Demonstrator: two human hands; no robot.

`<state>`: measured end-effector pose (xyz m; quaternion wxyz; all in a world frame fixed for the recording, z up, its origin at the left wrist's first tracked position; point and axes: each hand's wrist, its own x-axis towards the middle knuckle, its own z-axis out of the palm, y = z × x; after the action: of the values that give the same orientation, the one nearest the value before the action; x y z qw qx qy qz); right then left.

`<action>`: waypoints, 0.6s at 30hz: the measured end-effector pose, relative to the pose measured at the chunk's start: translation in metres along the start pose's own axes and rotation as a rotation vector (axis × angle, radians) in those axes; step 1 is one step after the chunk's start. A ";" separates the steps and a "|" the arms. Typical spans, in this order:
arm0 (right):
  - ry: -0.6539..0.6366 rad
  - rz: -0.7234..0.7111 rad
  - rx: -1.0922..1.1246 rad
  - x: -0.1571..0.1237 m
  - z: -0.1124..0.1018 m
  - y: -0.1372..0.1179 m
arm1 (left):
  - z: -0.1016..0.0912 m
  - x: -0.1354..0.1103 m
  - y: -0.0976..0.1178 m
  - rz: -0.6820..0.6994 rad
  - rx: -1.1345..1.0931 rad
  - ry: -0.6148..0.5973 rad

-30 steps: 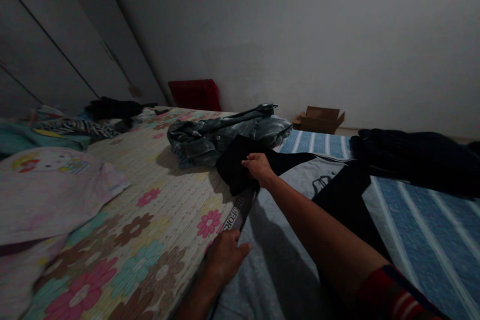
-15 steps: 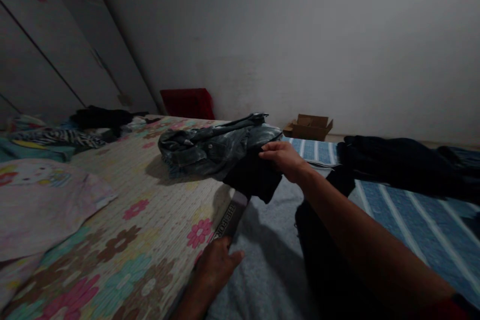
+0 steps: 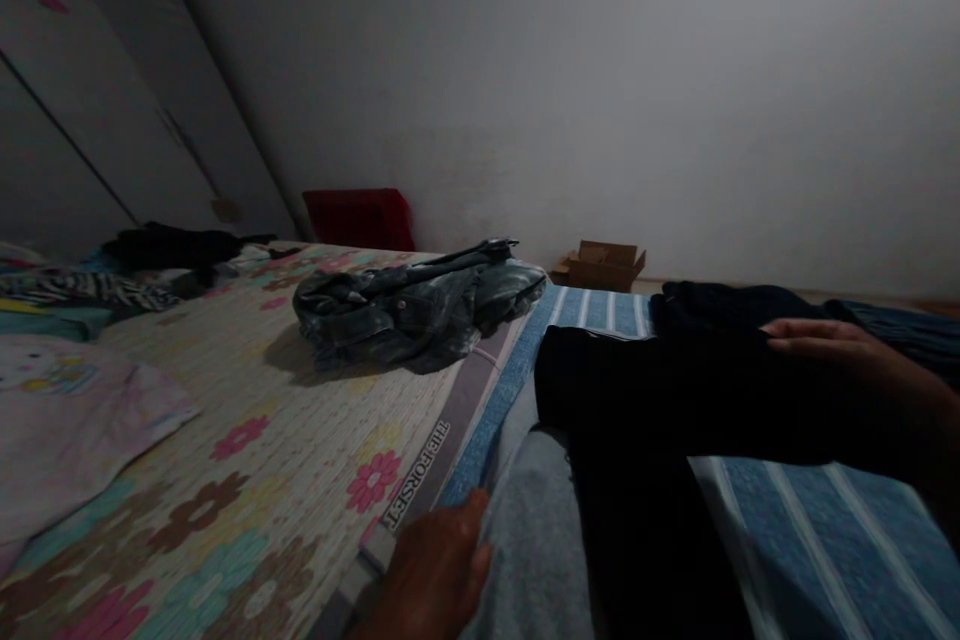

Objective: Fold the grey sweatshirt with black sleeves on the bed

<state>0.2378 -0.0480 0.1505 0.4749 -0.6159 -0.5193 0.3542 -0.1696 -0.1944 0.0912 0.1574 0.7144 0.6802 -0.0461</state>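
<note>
My right hand (image 3: pixel 844 345) is at the right, its fingers closed on the upper edge of a black garment (image 3: pixel 637 395). One part of this dark cloth stretches sideways toward that hand, and another part runs down toward the bottom of the view. Its folds are hard to make out in the dim light. My left hand (image 3: pixel 439 565), low in the middle, has its thumb and a finger apart beside the edge of a light grey cloth (image 3: pixel 536 530). The grey cloth lies partly under the black garment; whether the left fingertips touch it is unclear.
A crumpled grey denim garment (image 3: pixel 420 310) lies on the floral mat (image 3: pixel 300 430). Dark folded clothes (image 3: pixel 735 305) rest on the blue striped cover (image 3: pixel 817 520). A pink garment (image 3: pixel 90 420) lies left. An open cardboard box (image 3: pixel 604 267) and a red object (image 3: pixel 358 218) stand by the wall.
My right hand has moved right, carrying the black cloth away from the denim garment, so it now stretches sideways. My left hand has shifted slightly down. More blue striped cover shows beside the mat's edge.
</note>
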 end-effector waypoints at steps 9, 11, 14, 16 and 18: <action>-0.209 0.332 0.216 0.011 -0.024 0.069 | 0.021 0.009 0.000 0.060 -0.118 -0.007; -0.169 0.323 0.215 0.015 -0.028 0.059 | 0.023 0.011 0.001 0.058 -0.132 -0.011; -0.126 0.303 0.249 0.019 -0.038 0.043 | 0.016 0.009 0.009 0.066 -0.149 -0.017; -0.115 0.313 0.272 0.020 -0.044 0.040 | 0.004 0.005 0.016 0.093 -0.151 -0.021; -0.119 0.353 0.264 0.020 -0.048 0.048 | -0.012 0.006 0.023 0.149 -0.153 -0.075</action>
<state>0.3013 -0.0393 0.1200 0.4507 -0.6078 -0.3796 0.5323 -0.1484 -0.1858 0.1050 0.2396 0.7468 0.6203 -0.0090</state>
